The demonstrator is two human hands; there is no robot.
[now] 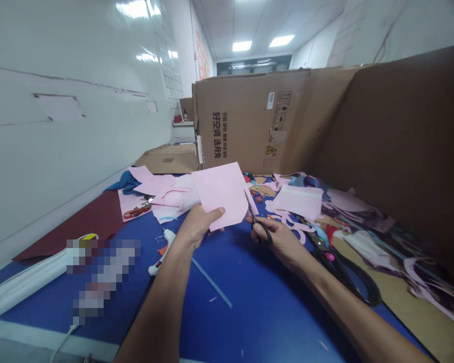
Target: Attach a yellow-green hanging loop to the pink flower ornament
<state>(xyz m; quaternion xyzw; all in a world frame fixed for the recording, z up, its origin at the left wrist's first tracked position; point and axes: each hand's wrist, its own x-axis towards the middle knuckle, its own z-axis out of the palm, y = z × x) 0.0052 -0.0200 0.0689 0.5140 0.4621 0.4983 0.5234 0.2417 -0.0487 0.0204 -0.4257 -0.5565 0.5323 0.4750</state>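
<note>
My left hand [204, 222] pinches a pink sheet [222, 191] near its lower left edge, thumb on top, and keeps it raised above the blue table. In my right hand [268, 233] is a pair of small black-handled scissors [263, 231], whose blades lie along the sheet's right edge. A narrow pink strip stands beside the blades there; whether it still joins the sheet I cannot tell. The sheet's lower right corner is cut at a slant. Below my left hand, a white glue gun [168, 242] rests on the table, partly hidden by my forearm.
Large black-handled shears [348, 269] lie right of my right forearm. Pink scraps [298, 199] and other offcuts pile up along the right and back. Cardboard walls [245, 121] close off the back and right. A thin blue strip [214, 285] and a maroon sheet [98, 222] lie on the table.
</note>
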